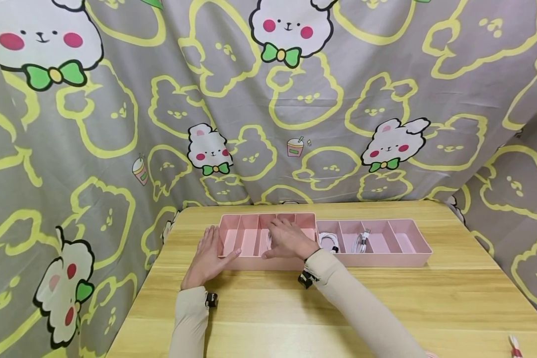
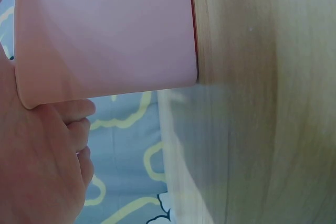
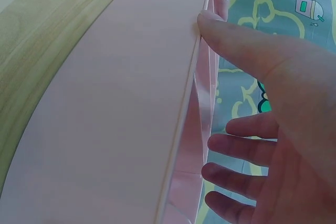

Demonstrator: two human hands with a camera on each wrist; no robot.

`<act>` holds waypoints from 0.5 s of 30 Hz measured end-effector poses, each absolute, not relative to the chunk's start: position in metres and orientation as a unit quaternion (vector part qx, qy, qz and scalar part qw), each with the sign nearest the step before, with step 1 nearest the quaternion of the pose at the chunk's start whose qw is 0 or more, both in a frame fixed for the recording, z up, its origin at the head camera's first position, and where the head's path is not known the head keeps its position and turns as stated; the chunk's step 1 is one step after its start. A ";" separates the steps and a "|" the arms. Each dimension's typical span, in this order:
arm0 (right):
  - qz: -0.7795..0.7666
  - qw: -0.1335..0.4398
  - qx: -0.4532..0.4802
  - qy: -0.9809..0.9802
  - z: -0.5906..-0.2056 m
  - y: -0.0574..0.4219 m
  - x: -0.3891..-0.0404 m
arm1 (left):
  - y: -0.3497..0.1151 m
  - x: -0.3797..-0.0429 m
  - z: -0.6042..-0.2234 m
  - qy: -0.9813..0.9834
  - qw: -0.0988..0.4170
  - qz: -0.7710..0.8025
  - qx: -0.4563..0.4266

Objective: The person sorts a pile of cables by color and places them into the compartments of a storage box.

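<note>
A pink divided organizer box (image 1: pixel 268 262) stands on the table. My left hand (image 1: pixel 209 258) rests against its left end, thumb spread over the front rim and fingers extended along the side. In the left wrist view, that hand (image 2: pixel 42 166) lies against a corner of the box (image 2: pixel 110 35). My right hand (image 1: pixel 288 239) is over the box's middle compartments. Its thumb is right at the front rim in the right wrist view, while the other fingers (image 3: pixel 241 150) are spread loosely above the compartments. A white cable (image 1: pixel 269 240) shows partly beside this hand, the rest hidden by it.
A second pink divided box (image 1: pixel 380 260) adjoins the first on the right. Inside it lie a coiled white cable (image 1: pixel 328 241) and a bundled white cable (image 1: pixel 362 241). Another cable end (image 1: pixel 514 345) lies near the front right. Behind the table (image 1: pixel 268 313) hangs a patterned curtain (image 1: pixel 322 124).
</note>
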State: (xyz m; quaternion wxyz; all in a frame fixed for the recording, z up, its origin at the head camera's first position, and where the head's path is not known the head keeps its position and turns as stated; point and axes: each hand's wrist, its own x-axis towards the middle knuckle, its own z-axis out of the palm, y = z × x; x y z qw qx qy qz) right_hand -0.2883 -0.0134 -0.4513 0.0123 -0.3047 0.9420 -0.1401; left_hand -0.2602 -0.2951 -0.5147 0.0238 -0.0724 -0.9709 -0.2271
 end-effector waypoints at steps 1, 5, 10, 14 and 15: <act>-0.141 0.013 -0.305 0.942 -0.451 -0.013 -0.288 | -0.295 -0.260 -0.515 -0.971 0.024 -0.227 -0.073; -0.142 0.014 -0.304 0.942 -0.452 -0.013 -0.289 | -0.295 -0.260 -0.515 -0.970 0.027 -0.229 -0.074; -0.143 0.013 -0.305 0.941 -0.454 -0.013 -0.289 | -0.295 -0.260 -0.516 -0.971 0.029 -0.227 -0.075; -0.142 0.018 -0.303 0.942 -0.454 -0.013 -0.288 | -0.295 -0.261 -0.516 -0.971 0.028 -0.227 -0.075; -0.143 0.019 -0.302 0.942 -0.454 -0.012 -0.288 | -0.296 -0.261 -0.516 -0.970 0.027 -0.228 -0.075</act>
